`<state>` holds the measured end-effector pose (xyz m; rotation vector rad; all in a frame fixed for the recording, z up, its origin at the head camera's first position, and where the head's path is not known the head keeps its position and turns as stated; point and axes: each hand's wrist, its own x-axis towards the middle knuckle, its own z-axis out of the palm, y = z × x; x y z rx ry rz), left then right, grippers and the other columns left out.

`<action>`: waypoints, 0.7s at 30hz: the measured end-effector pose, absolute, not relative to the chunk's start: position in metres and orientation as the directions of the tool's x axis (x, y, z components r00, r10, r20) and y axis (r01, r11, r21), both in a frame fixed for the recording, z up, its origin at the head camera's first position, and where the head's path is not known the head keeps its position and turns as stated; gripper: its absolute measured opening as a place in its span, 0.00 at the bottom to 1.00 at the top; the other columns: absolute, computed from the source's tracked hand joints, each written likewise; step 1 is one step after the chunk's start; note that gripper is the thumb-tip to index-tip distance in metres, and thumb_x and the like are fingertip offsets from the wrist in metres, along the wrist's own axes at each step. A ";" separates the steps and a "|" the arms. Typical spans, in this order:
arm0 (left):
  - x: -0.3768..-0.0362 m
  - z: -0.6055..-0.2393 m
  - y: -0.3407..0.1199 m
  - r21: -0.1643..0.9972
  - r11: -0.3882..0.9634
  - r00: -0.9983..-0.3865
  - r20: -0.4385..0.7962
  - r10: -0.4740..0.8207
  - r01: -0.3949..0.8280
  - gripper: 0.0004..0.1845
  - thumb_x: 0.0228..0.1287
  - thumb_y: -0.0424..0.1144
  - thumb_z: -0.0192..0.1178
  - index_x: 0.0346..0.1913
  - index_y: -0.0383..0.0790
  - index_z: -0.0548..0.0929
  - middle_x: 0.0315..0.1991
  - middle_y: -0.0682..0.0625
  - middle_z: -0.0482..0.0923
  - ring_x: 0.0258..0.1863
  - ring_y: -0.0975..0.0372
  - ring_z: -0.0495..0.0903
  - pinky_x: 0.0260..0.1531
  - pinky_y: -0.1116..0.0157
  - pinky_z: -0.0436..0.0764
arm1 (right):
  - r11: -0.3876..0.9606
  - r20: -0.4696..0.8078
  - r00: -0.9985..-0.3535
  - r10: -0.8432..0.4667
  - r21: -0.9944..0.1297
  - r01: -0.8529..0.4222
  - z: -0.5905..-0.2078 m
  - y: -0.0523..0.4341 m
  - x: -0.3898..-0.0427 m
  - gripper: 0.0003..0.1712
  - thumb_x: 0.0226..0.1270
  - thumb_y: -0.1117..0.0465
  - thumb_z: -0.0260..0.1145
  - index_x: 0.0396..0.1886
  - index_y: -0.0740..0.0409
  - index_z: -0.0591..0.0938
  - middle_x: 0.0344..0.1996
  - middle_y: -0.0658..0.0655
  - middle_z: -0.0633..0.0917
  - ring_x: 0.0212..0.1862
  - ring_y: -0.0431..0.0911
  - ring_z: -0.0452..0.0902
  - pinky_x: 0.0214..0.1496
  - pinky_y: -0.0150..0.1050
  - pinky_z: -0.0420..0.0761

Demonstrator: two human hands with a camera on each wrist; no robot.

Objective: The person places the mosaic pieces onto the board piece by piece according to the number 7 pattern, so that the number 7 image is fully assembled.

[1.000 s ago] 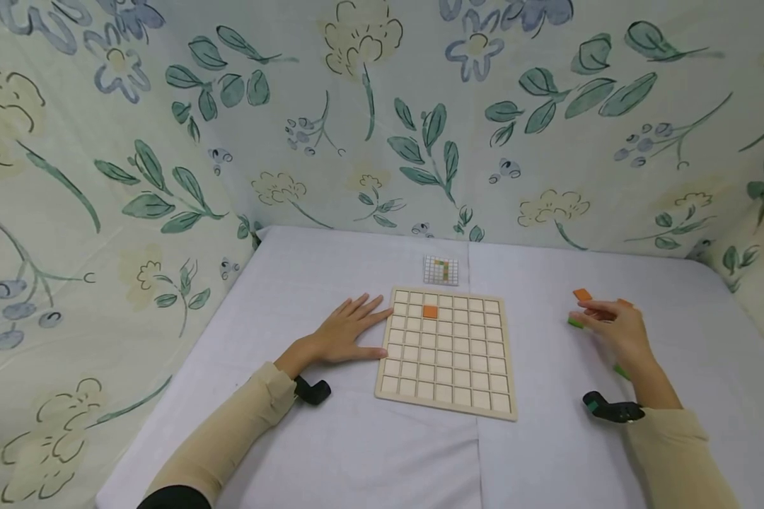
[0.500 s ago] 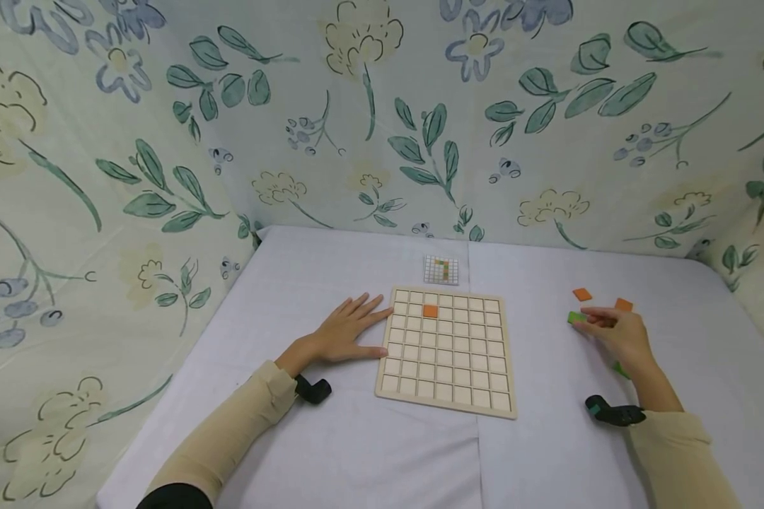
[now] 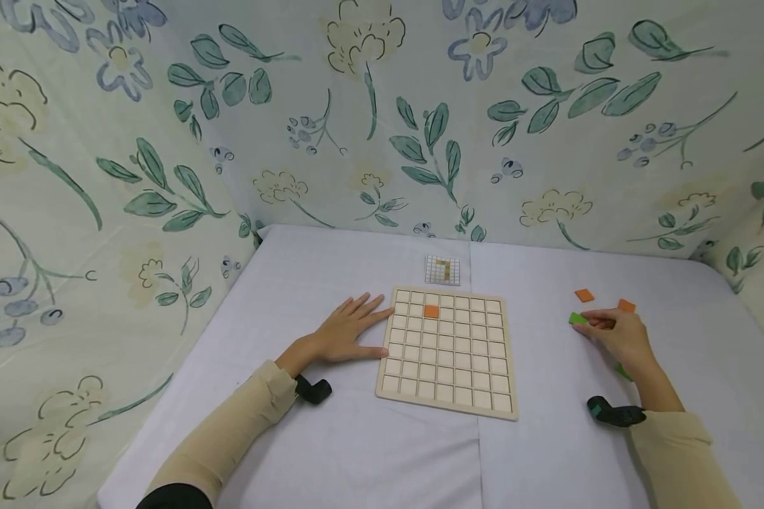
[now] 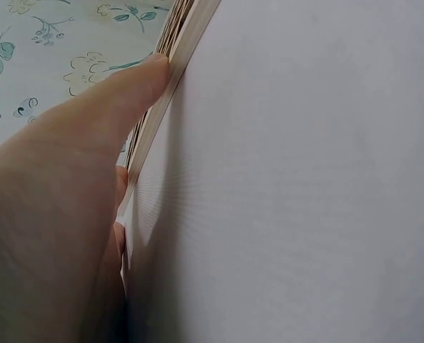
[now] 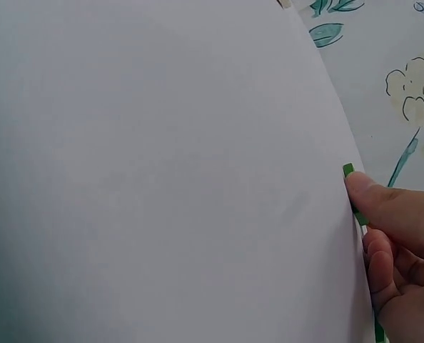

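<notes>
My left hand (image 3: pixel 346 331) lies spread at the left edge of a square wooden grid board (image 3: pixel 447 411), thumb and fingertips against its frame. In the left wrist view the thumb (image 4: pixel 137 86) presses on the board's side. One orange tile (image 3: pixel 431 311) sits in a cell of the board's second row. To the right, my right hand (image 3: pixel 620 339) pinches a green square tile (image 3: pixel 577 319) at the tabletop. The right wrist view has the thumb on that green tile's edge (image 5: pixel 350 170), other fingers curled below.
Two orange tiles, one farther back (image 3: pixel 584 295) and one behind the hand (image 3: pixel 627 305), lie near my right hand. Another green tile (image 3: pixel 622 371) is partly hidden by the wrist. A small patterned grid card (image 3: pixel 442 270) lies behind the board. Floral cloth (image 3: pixel 356 141) encloses the table.
My right hand has drawn back slightly from the far orange tile and lowered its fingers onto the green tile, uncovering the second orange tile. The left hand and board stay put.
</notes>
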<state>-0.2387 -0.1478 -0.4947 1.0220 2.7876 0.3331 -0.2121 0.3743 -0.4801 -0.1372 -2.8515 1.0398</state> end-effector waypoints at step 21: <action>-0.240 -0.495 -0.148 0.254 0.735 -0.749 -0.057 0.660 0.628 0.48 0.62 0.79 0.42 0.81 0.61 0.48 0.81 0.52 0.37 0.79 0.52 0.34 0.74 0.49 0.35 | 0.769 0.085 -0.988 0.130 -0.637 0.047 -0.469 0.372 -0.210 0.27 0.67 0.51 0.71 0.52 0.71 0.83 0.41 0.65 0.83 0.35 0.39 0.71 0.29 0.26 0.72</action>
